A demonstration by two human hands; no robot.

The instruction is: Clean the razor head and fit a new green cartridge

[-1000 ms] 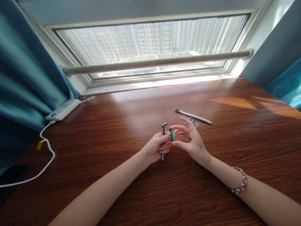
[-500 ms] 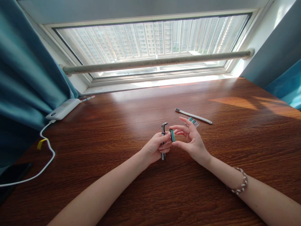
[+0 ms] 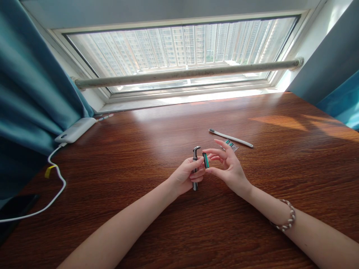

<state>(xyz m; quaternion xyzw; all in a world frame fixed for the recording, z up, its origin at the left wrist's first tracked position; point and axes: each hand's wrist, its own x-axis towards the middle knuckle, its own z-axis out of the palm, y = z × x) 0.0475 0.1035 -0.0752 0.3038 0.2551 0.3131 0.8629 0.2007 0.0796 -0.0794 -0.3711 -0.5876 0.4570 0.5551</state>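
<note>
My left hand [image 3: 188, 173] is closed round a black and grey razor handle [image 3: 195, 185], held upright with its bare, bent head at the top. Between the thumb and a finger of my right hand [image 3: 228, 170] is a razor cartridge [image 3: 205, 160], black with a green strip, pinched by its two ends. The cartridge is just right of the handle and apart from the handle's head. My left fingertips come close to it; whether they touch it I cannot tell. Behind my right fingers lies a clear pack with more green cartridges [image 3: 230, 144], partly hidden.
A white toothbrush [image 3: 231, 138] with dark bristles lies beyond the pack on the wooden table [image 3: 157, 231]. At the left are a white power bank [image 3: 76, 130], its white cable [image 3: 63, 183] and a dark flat object [image 3: 17, 213]. A window with a pipe [image 3: 179, 76] stands behind.
</note>
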